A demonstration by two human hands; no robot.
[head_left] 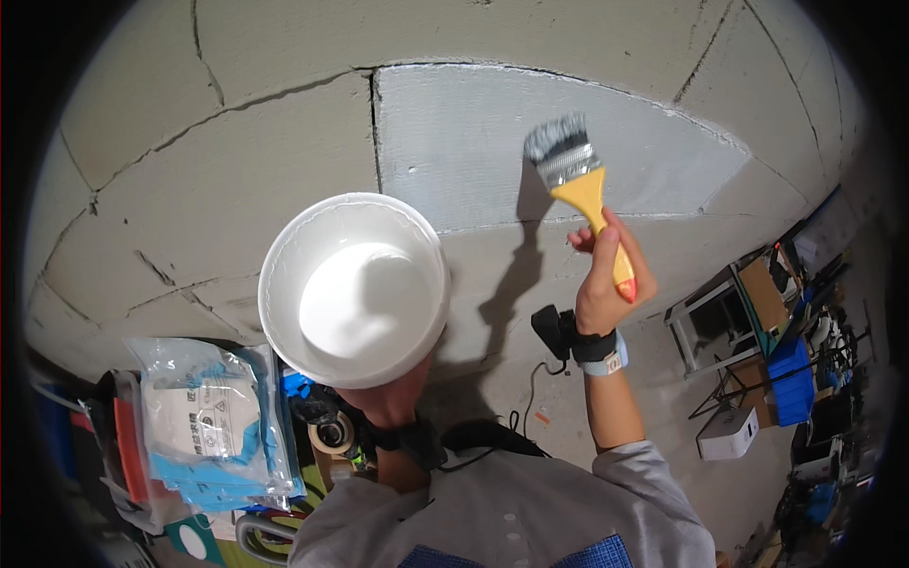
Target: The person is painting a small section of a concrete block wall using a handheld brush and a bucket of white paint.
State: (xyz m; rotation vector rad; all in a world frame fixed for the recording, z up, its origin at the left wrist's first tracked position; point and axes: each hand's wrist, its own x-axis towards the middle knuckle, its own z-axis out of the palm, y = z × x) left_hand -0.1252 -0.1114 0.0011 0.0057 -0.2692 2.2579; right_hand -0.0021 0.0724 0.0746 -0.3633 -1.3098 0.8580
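In my right hand (611, 284) is a wide flat paintbrush (579, 185) with a yellow, red-tipped handle, its bristles upward and coated in white paint. The bristles are in front of a block (454, 142) in the wall painted white; whether they touch it I cannot tell. My left hand (393, 398) supports a white plastic bucket (431, 284) from below and behind, its fingers mostly hidden by it. White paint (365, 308) lies inside the bucket, partly shaded. Dark straps circle both wrists, with a small black device (549, 331) at the right one.
Bare grey blocks (256, 161) with dark joints surround the painted one. At lower left lie clear plastic packages (204, 417) with blue and white contents, beside a tape roll (331, 433). Across the floor at right are a blue bin (791, 379), a white box (727, 433) and a metal-framed stand (705, 327).
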